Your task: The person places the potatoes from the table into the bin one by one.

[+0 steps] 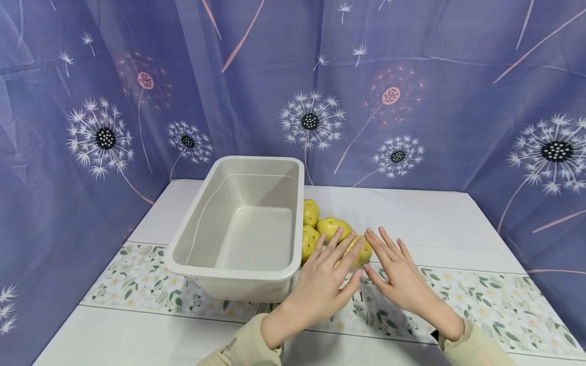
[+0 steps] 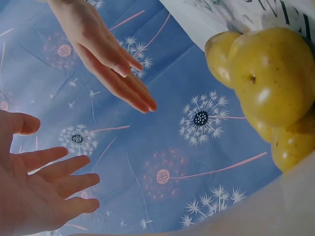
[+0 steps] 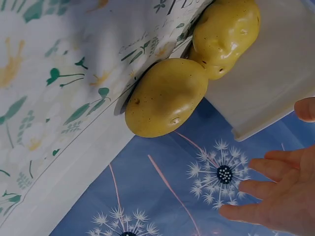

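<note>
Grey bin [image 1: 238, 275] on my left, its far end near the back edge of the table [image 1: 458, 229]. Just right of its wall I've got at least four yellow potatoes [image 1: 334, 224] clustered toward that back edge; can't tell if they touch the bin. Left hand [image 1: 322, 277] hovers by the cluster: fingers straight, spread, gripping nothing, gap visible in the wrist view. Right hand [image 1: 403, 277] sits between potatoes and right edge, fingers extended, grip free.
</note>
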The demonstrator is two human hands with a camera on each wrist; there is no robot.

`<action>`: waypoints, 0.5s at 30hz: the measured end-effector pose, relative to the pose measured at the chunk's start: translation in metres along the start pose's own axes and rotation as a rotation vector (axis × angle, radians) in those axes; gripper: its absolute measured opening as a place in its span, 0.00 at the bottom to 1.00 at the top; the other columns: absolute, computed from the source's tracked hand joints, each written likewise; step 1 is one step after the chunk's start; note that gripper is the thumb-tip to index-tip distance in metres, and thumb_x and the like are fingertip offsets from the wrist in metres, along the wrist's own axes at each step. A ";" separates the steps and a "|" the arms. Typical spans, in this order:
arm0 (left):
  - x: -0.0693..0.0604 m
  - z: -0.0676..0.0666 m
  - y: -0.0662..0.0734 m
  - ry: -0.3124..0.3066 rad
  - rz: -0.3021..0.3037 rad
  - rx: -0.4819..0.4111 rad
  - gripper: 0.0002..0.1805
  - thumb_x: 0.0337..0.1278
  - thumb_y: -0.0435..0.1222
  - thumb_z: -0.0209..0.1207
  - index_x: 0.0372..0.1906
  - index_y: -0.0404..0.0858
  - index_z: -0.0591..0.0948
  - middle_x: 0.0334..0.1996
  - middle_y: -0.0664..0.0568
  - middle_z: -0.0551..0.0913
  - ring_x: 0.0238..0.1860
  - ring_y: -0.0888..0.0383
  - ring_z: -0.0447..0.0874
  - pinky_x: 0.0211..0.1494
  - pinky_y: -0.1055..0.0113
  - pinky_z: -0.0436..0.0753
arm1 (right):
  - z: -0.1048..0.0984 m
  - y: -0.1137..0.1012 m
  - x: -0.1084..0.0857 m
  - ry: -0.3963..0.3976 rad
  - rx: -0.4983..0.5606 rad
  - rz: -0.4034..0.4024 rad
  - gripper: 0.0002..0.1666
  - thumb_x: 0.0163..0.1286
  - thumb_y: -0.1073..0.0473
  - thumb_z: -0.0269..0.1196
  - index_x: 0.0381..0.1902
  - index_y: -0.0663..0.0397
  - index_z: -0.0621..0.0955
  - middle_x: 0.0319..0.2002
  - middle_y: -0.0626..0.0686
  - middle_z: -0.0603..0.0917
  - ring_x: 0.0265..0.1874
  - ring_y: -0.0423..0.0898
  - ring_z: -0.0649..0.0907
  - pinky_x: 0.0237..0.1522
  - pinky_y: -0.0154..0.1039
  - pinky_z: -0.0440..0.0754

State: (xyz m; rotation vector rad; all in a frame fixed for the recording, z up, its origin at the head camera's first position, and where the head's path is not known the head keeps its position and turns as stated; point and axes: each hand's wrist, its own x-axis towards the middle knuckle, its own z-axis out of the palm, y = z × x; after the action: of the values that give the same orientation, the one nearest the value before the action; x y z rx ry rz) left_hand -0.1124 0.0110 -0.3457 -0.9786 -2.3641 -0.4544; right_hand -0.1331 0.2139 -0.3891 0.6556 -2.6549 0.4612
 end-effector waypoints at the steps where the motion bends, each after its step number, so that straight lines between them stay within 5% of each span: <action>1: 0.000 -0.001 -0.001 0.006 -0.002 0.002 0.27 0.61 0.45 0.46 0.64 0.43 0.63 0.64 0.50 0.66 0.68 0.51 0.56 0.70 0.52 0.54 | 0.000 0.000 0.000 0.003 -0.001 -0.003 0.41 0.62 0.51 0.57 0.69 0.46 0.53 0.66 0.56 0.61 0.68 0.55 0.55 0.62 0.64 0.52; 15: -0.010 -0.012 -0.006 0.087 -0.009 0.001 0.23 0.58 0.42 0.49 0.59 0.43 0.70 0.61 0.50 0.70 0.66 0.51 0.60 0.68 0.50 0.56 | -0.003 -0.005 0.004 -0.001 -0.009 -0.037 0.38 0.60 0.52 0.58 0.67 0.49 0.59 0.65 0.57 0.64 0.67 0.55 0.59 0.63 0.63 0.53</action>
State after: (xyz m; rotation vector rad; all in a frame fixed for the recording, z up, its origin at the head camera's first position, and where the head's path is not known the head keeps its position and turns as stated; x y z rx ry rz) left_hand -0.1069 -0.0040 -0.3426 -0.9291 -2.2917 -0.4897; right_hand -0.1332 0.2087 -0.3839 0.7008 -2.6401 0.4381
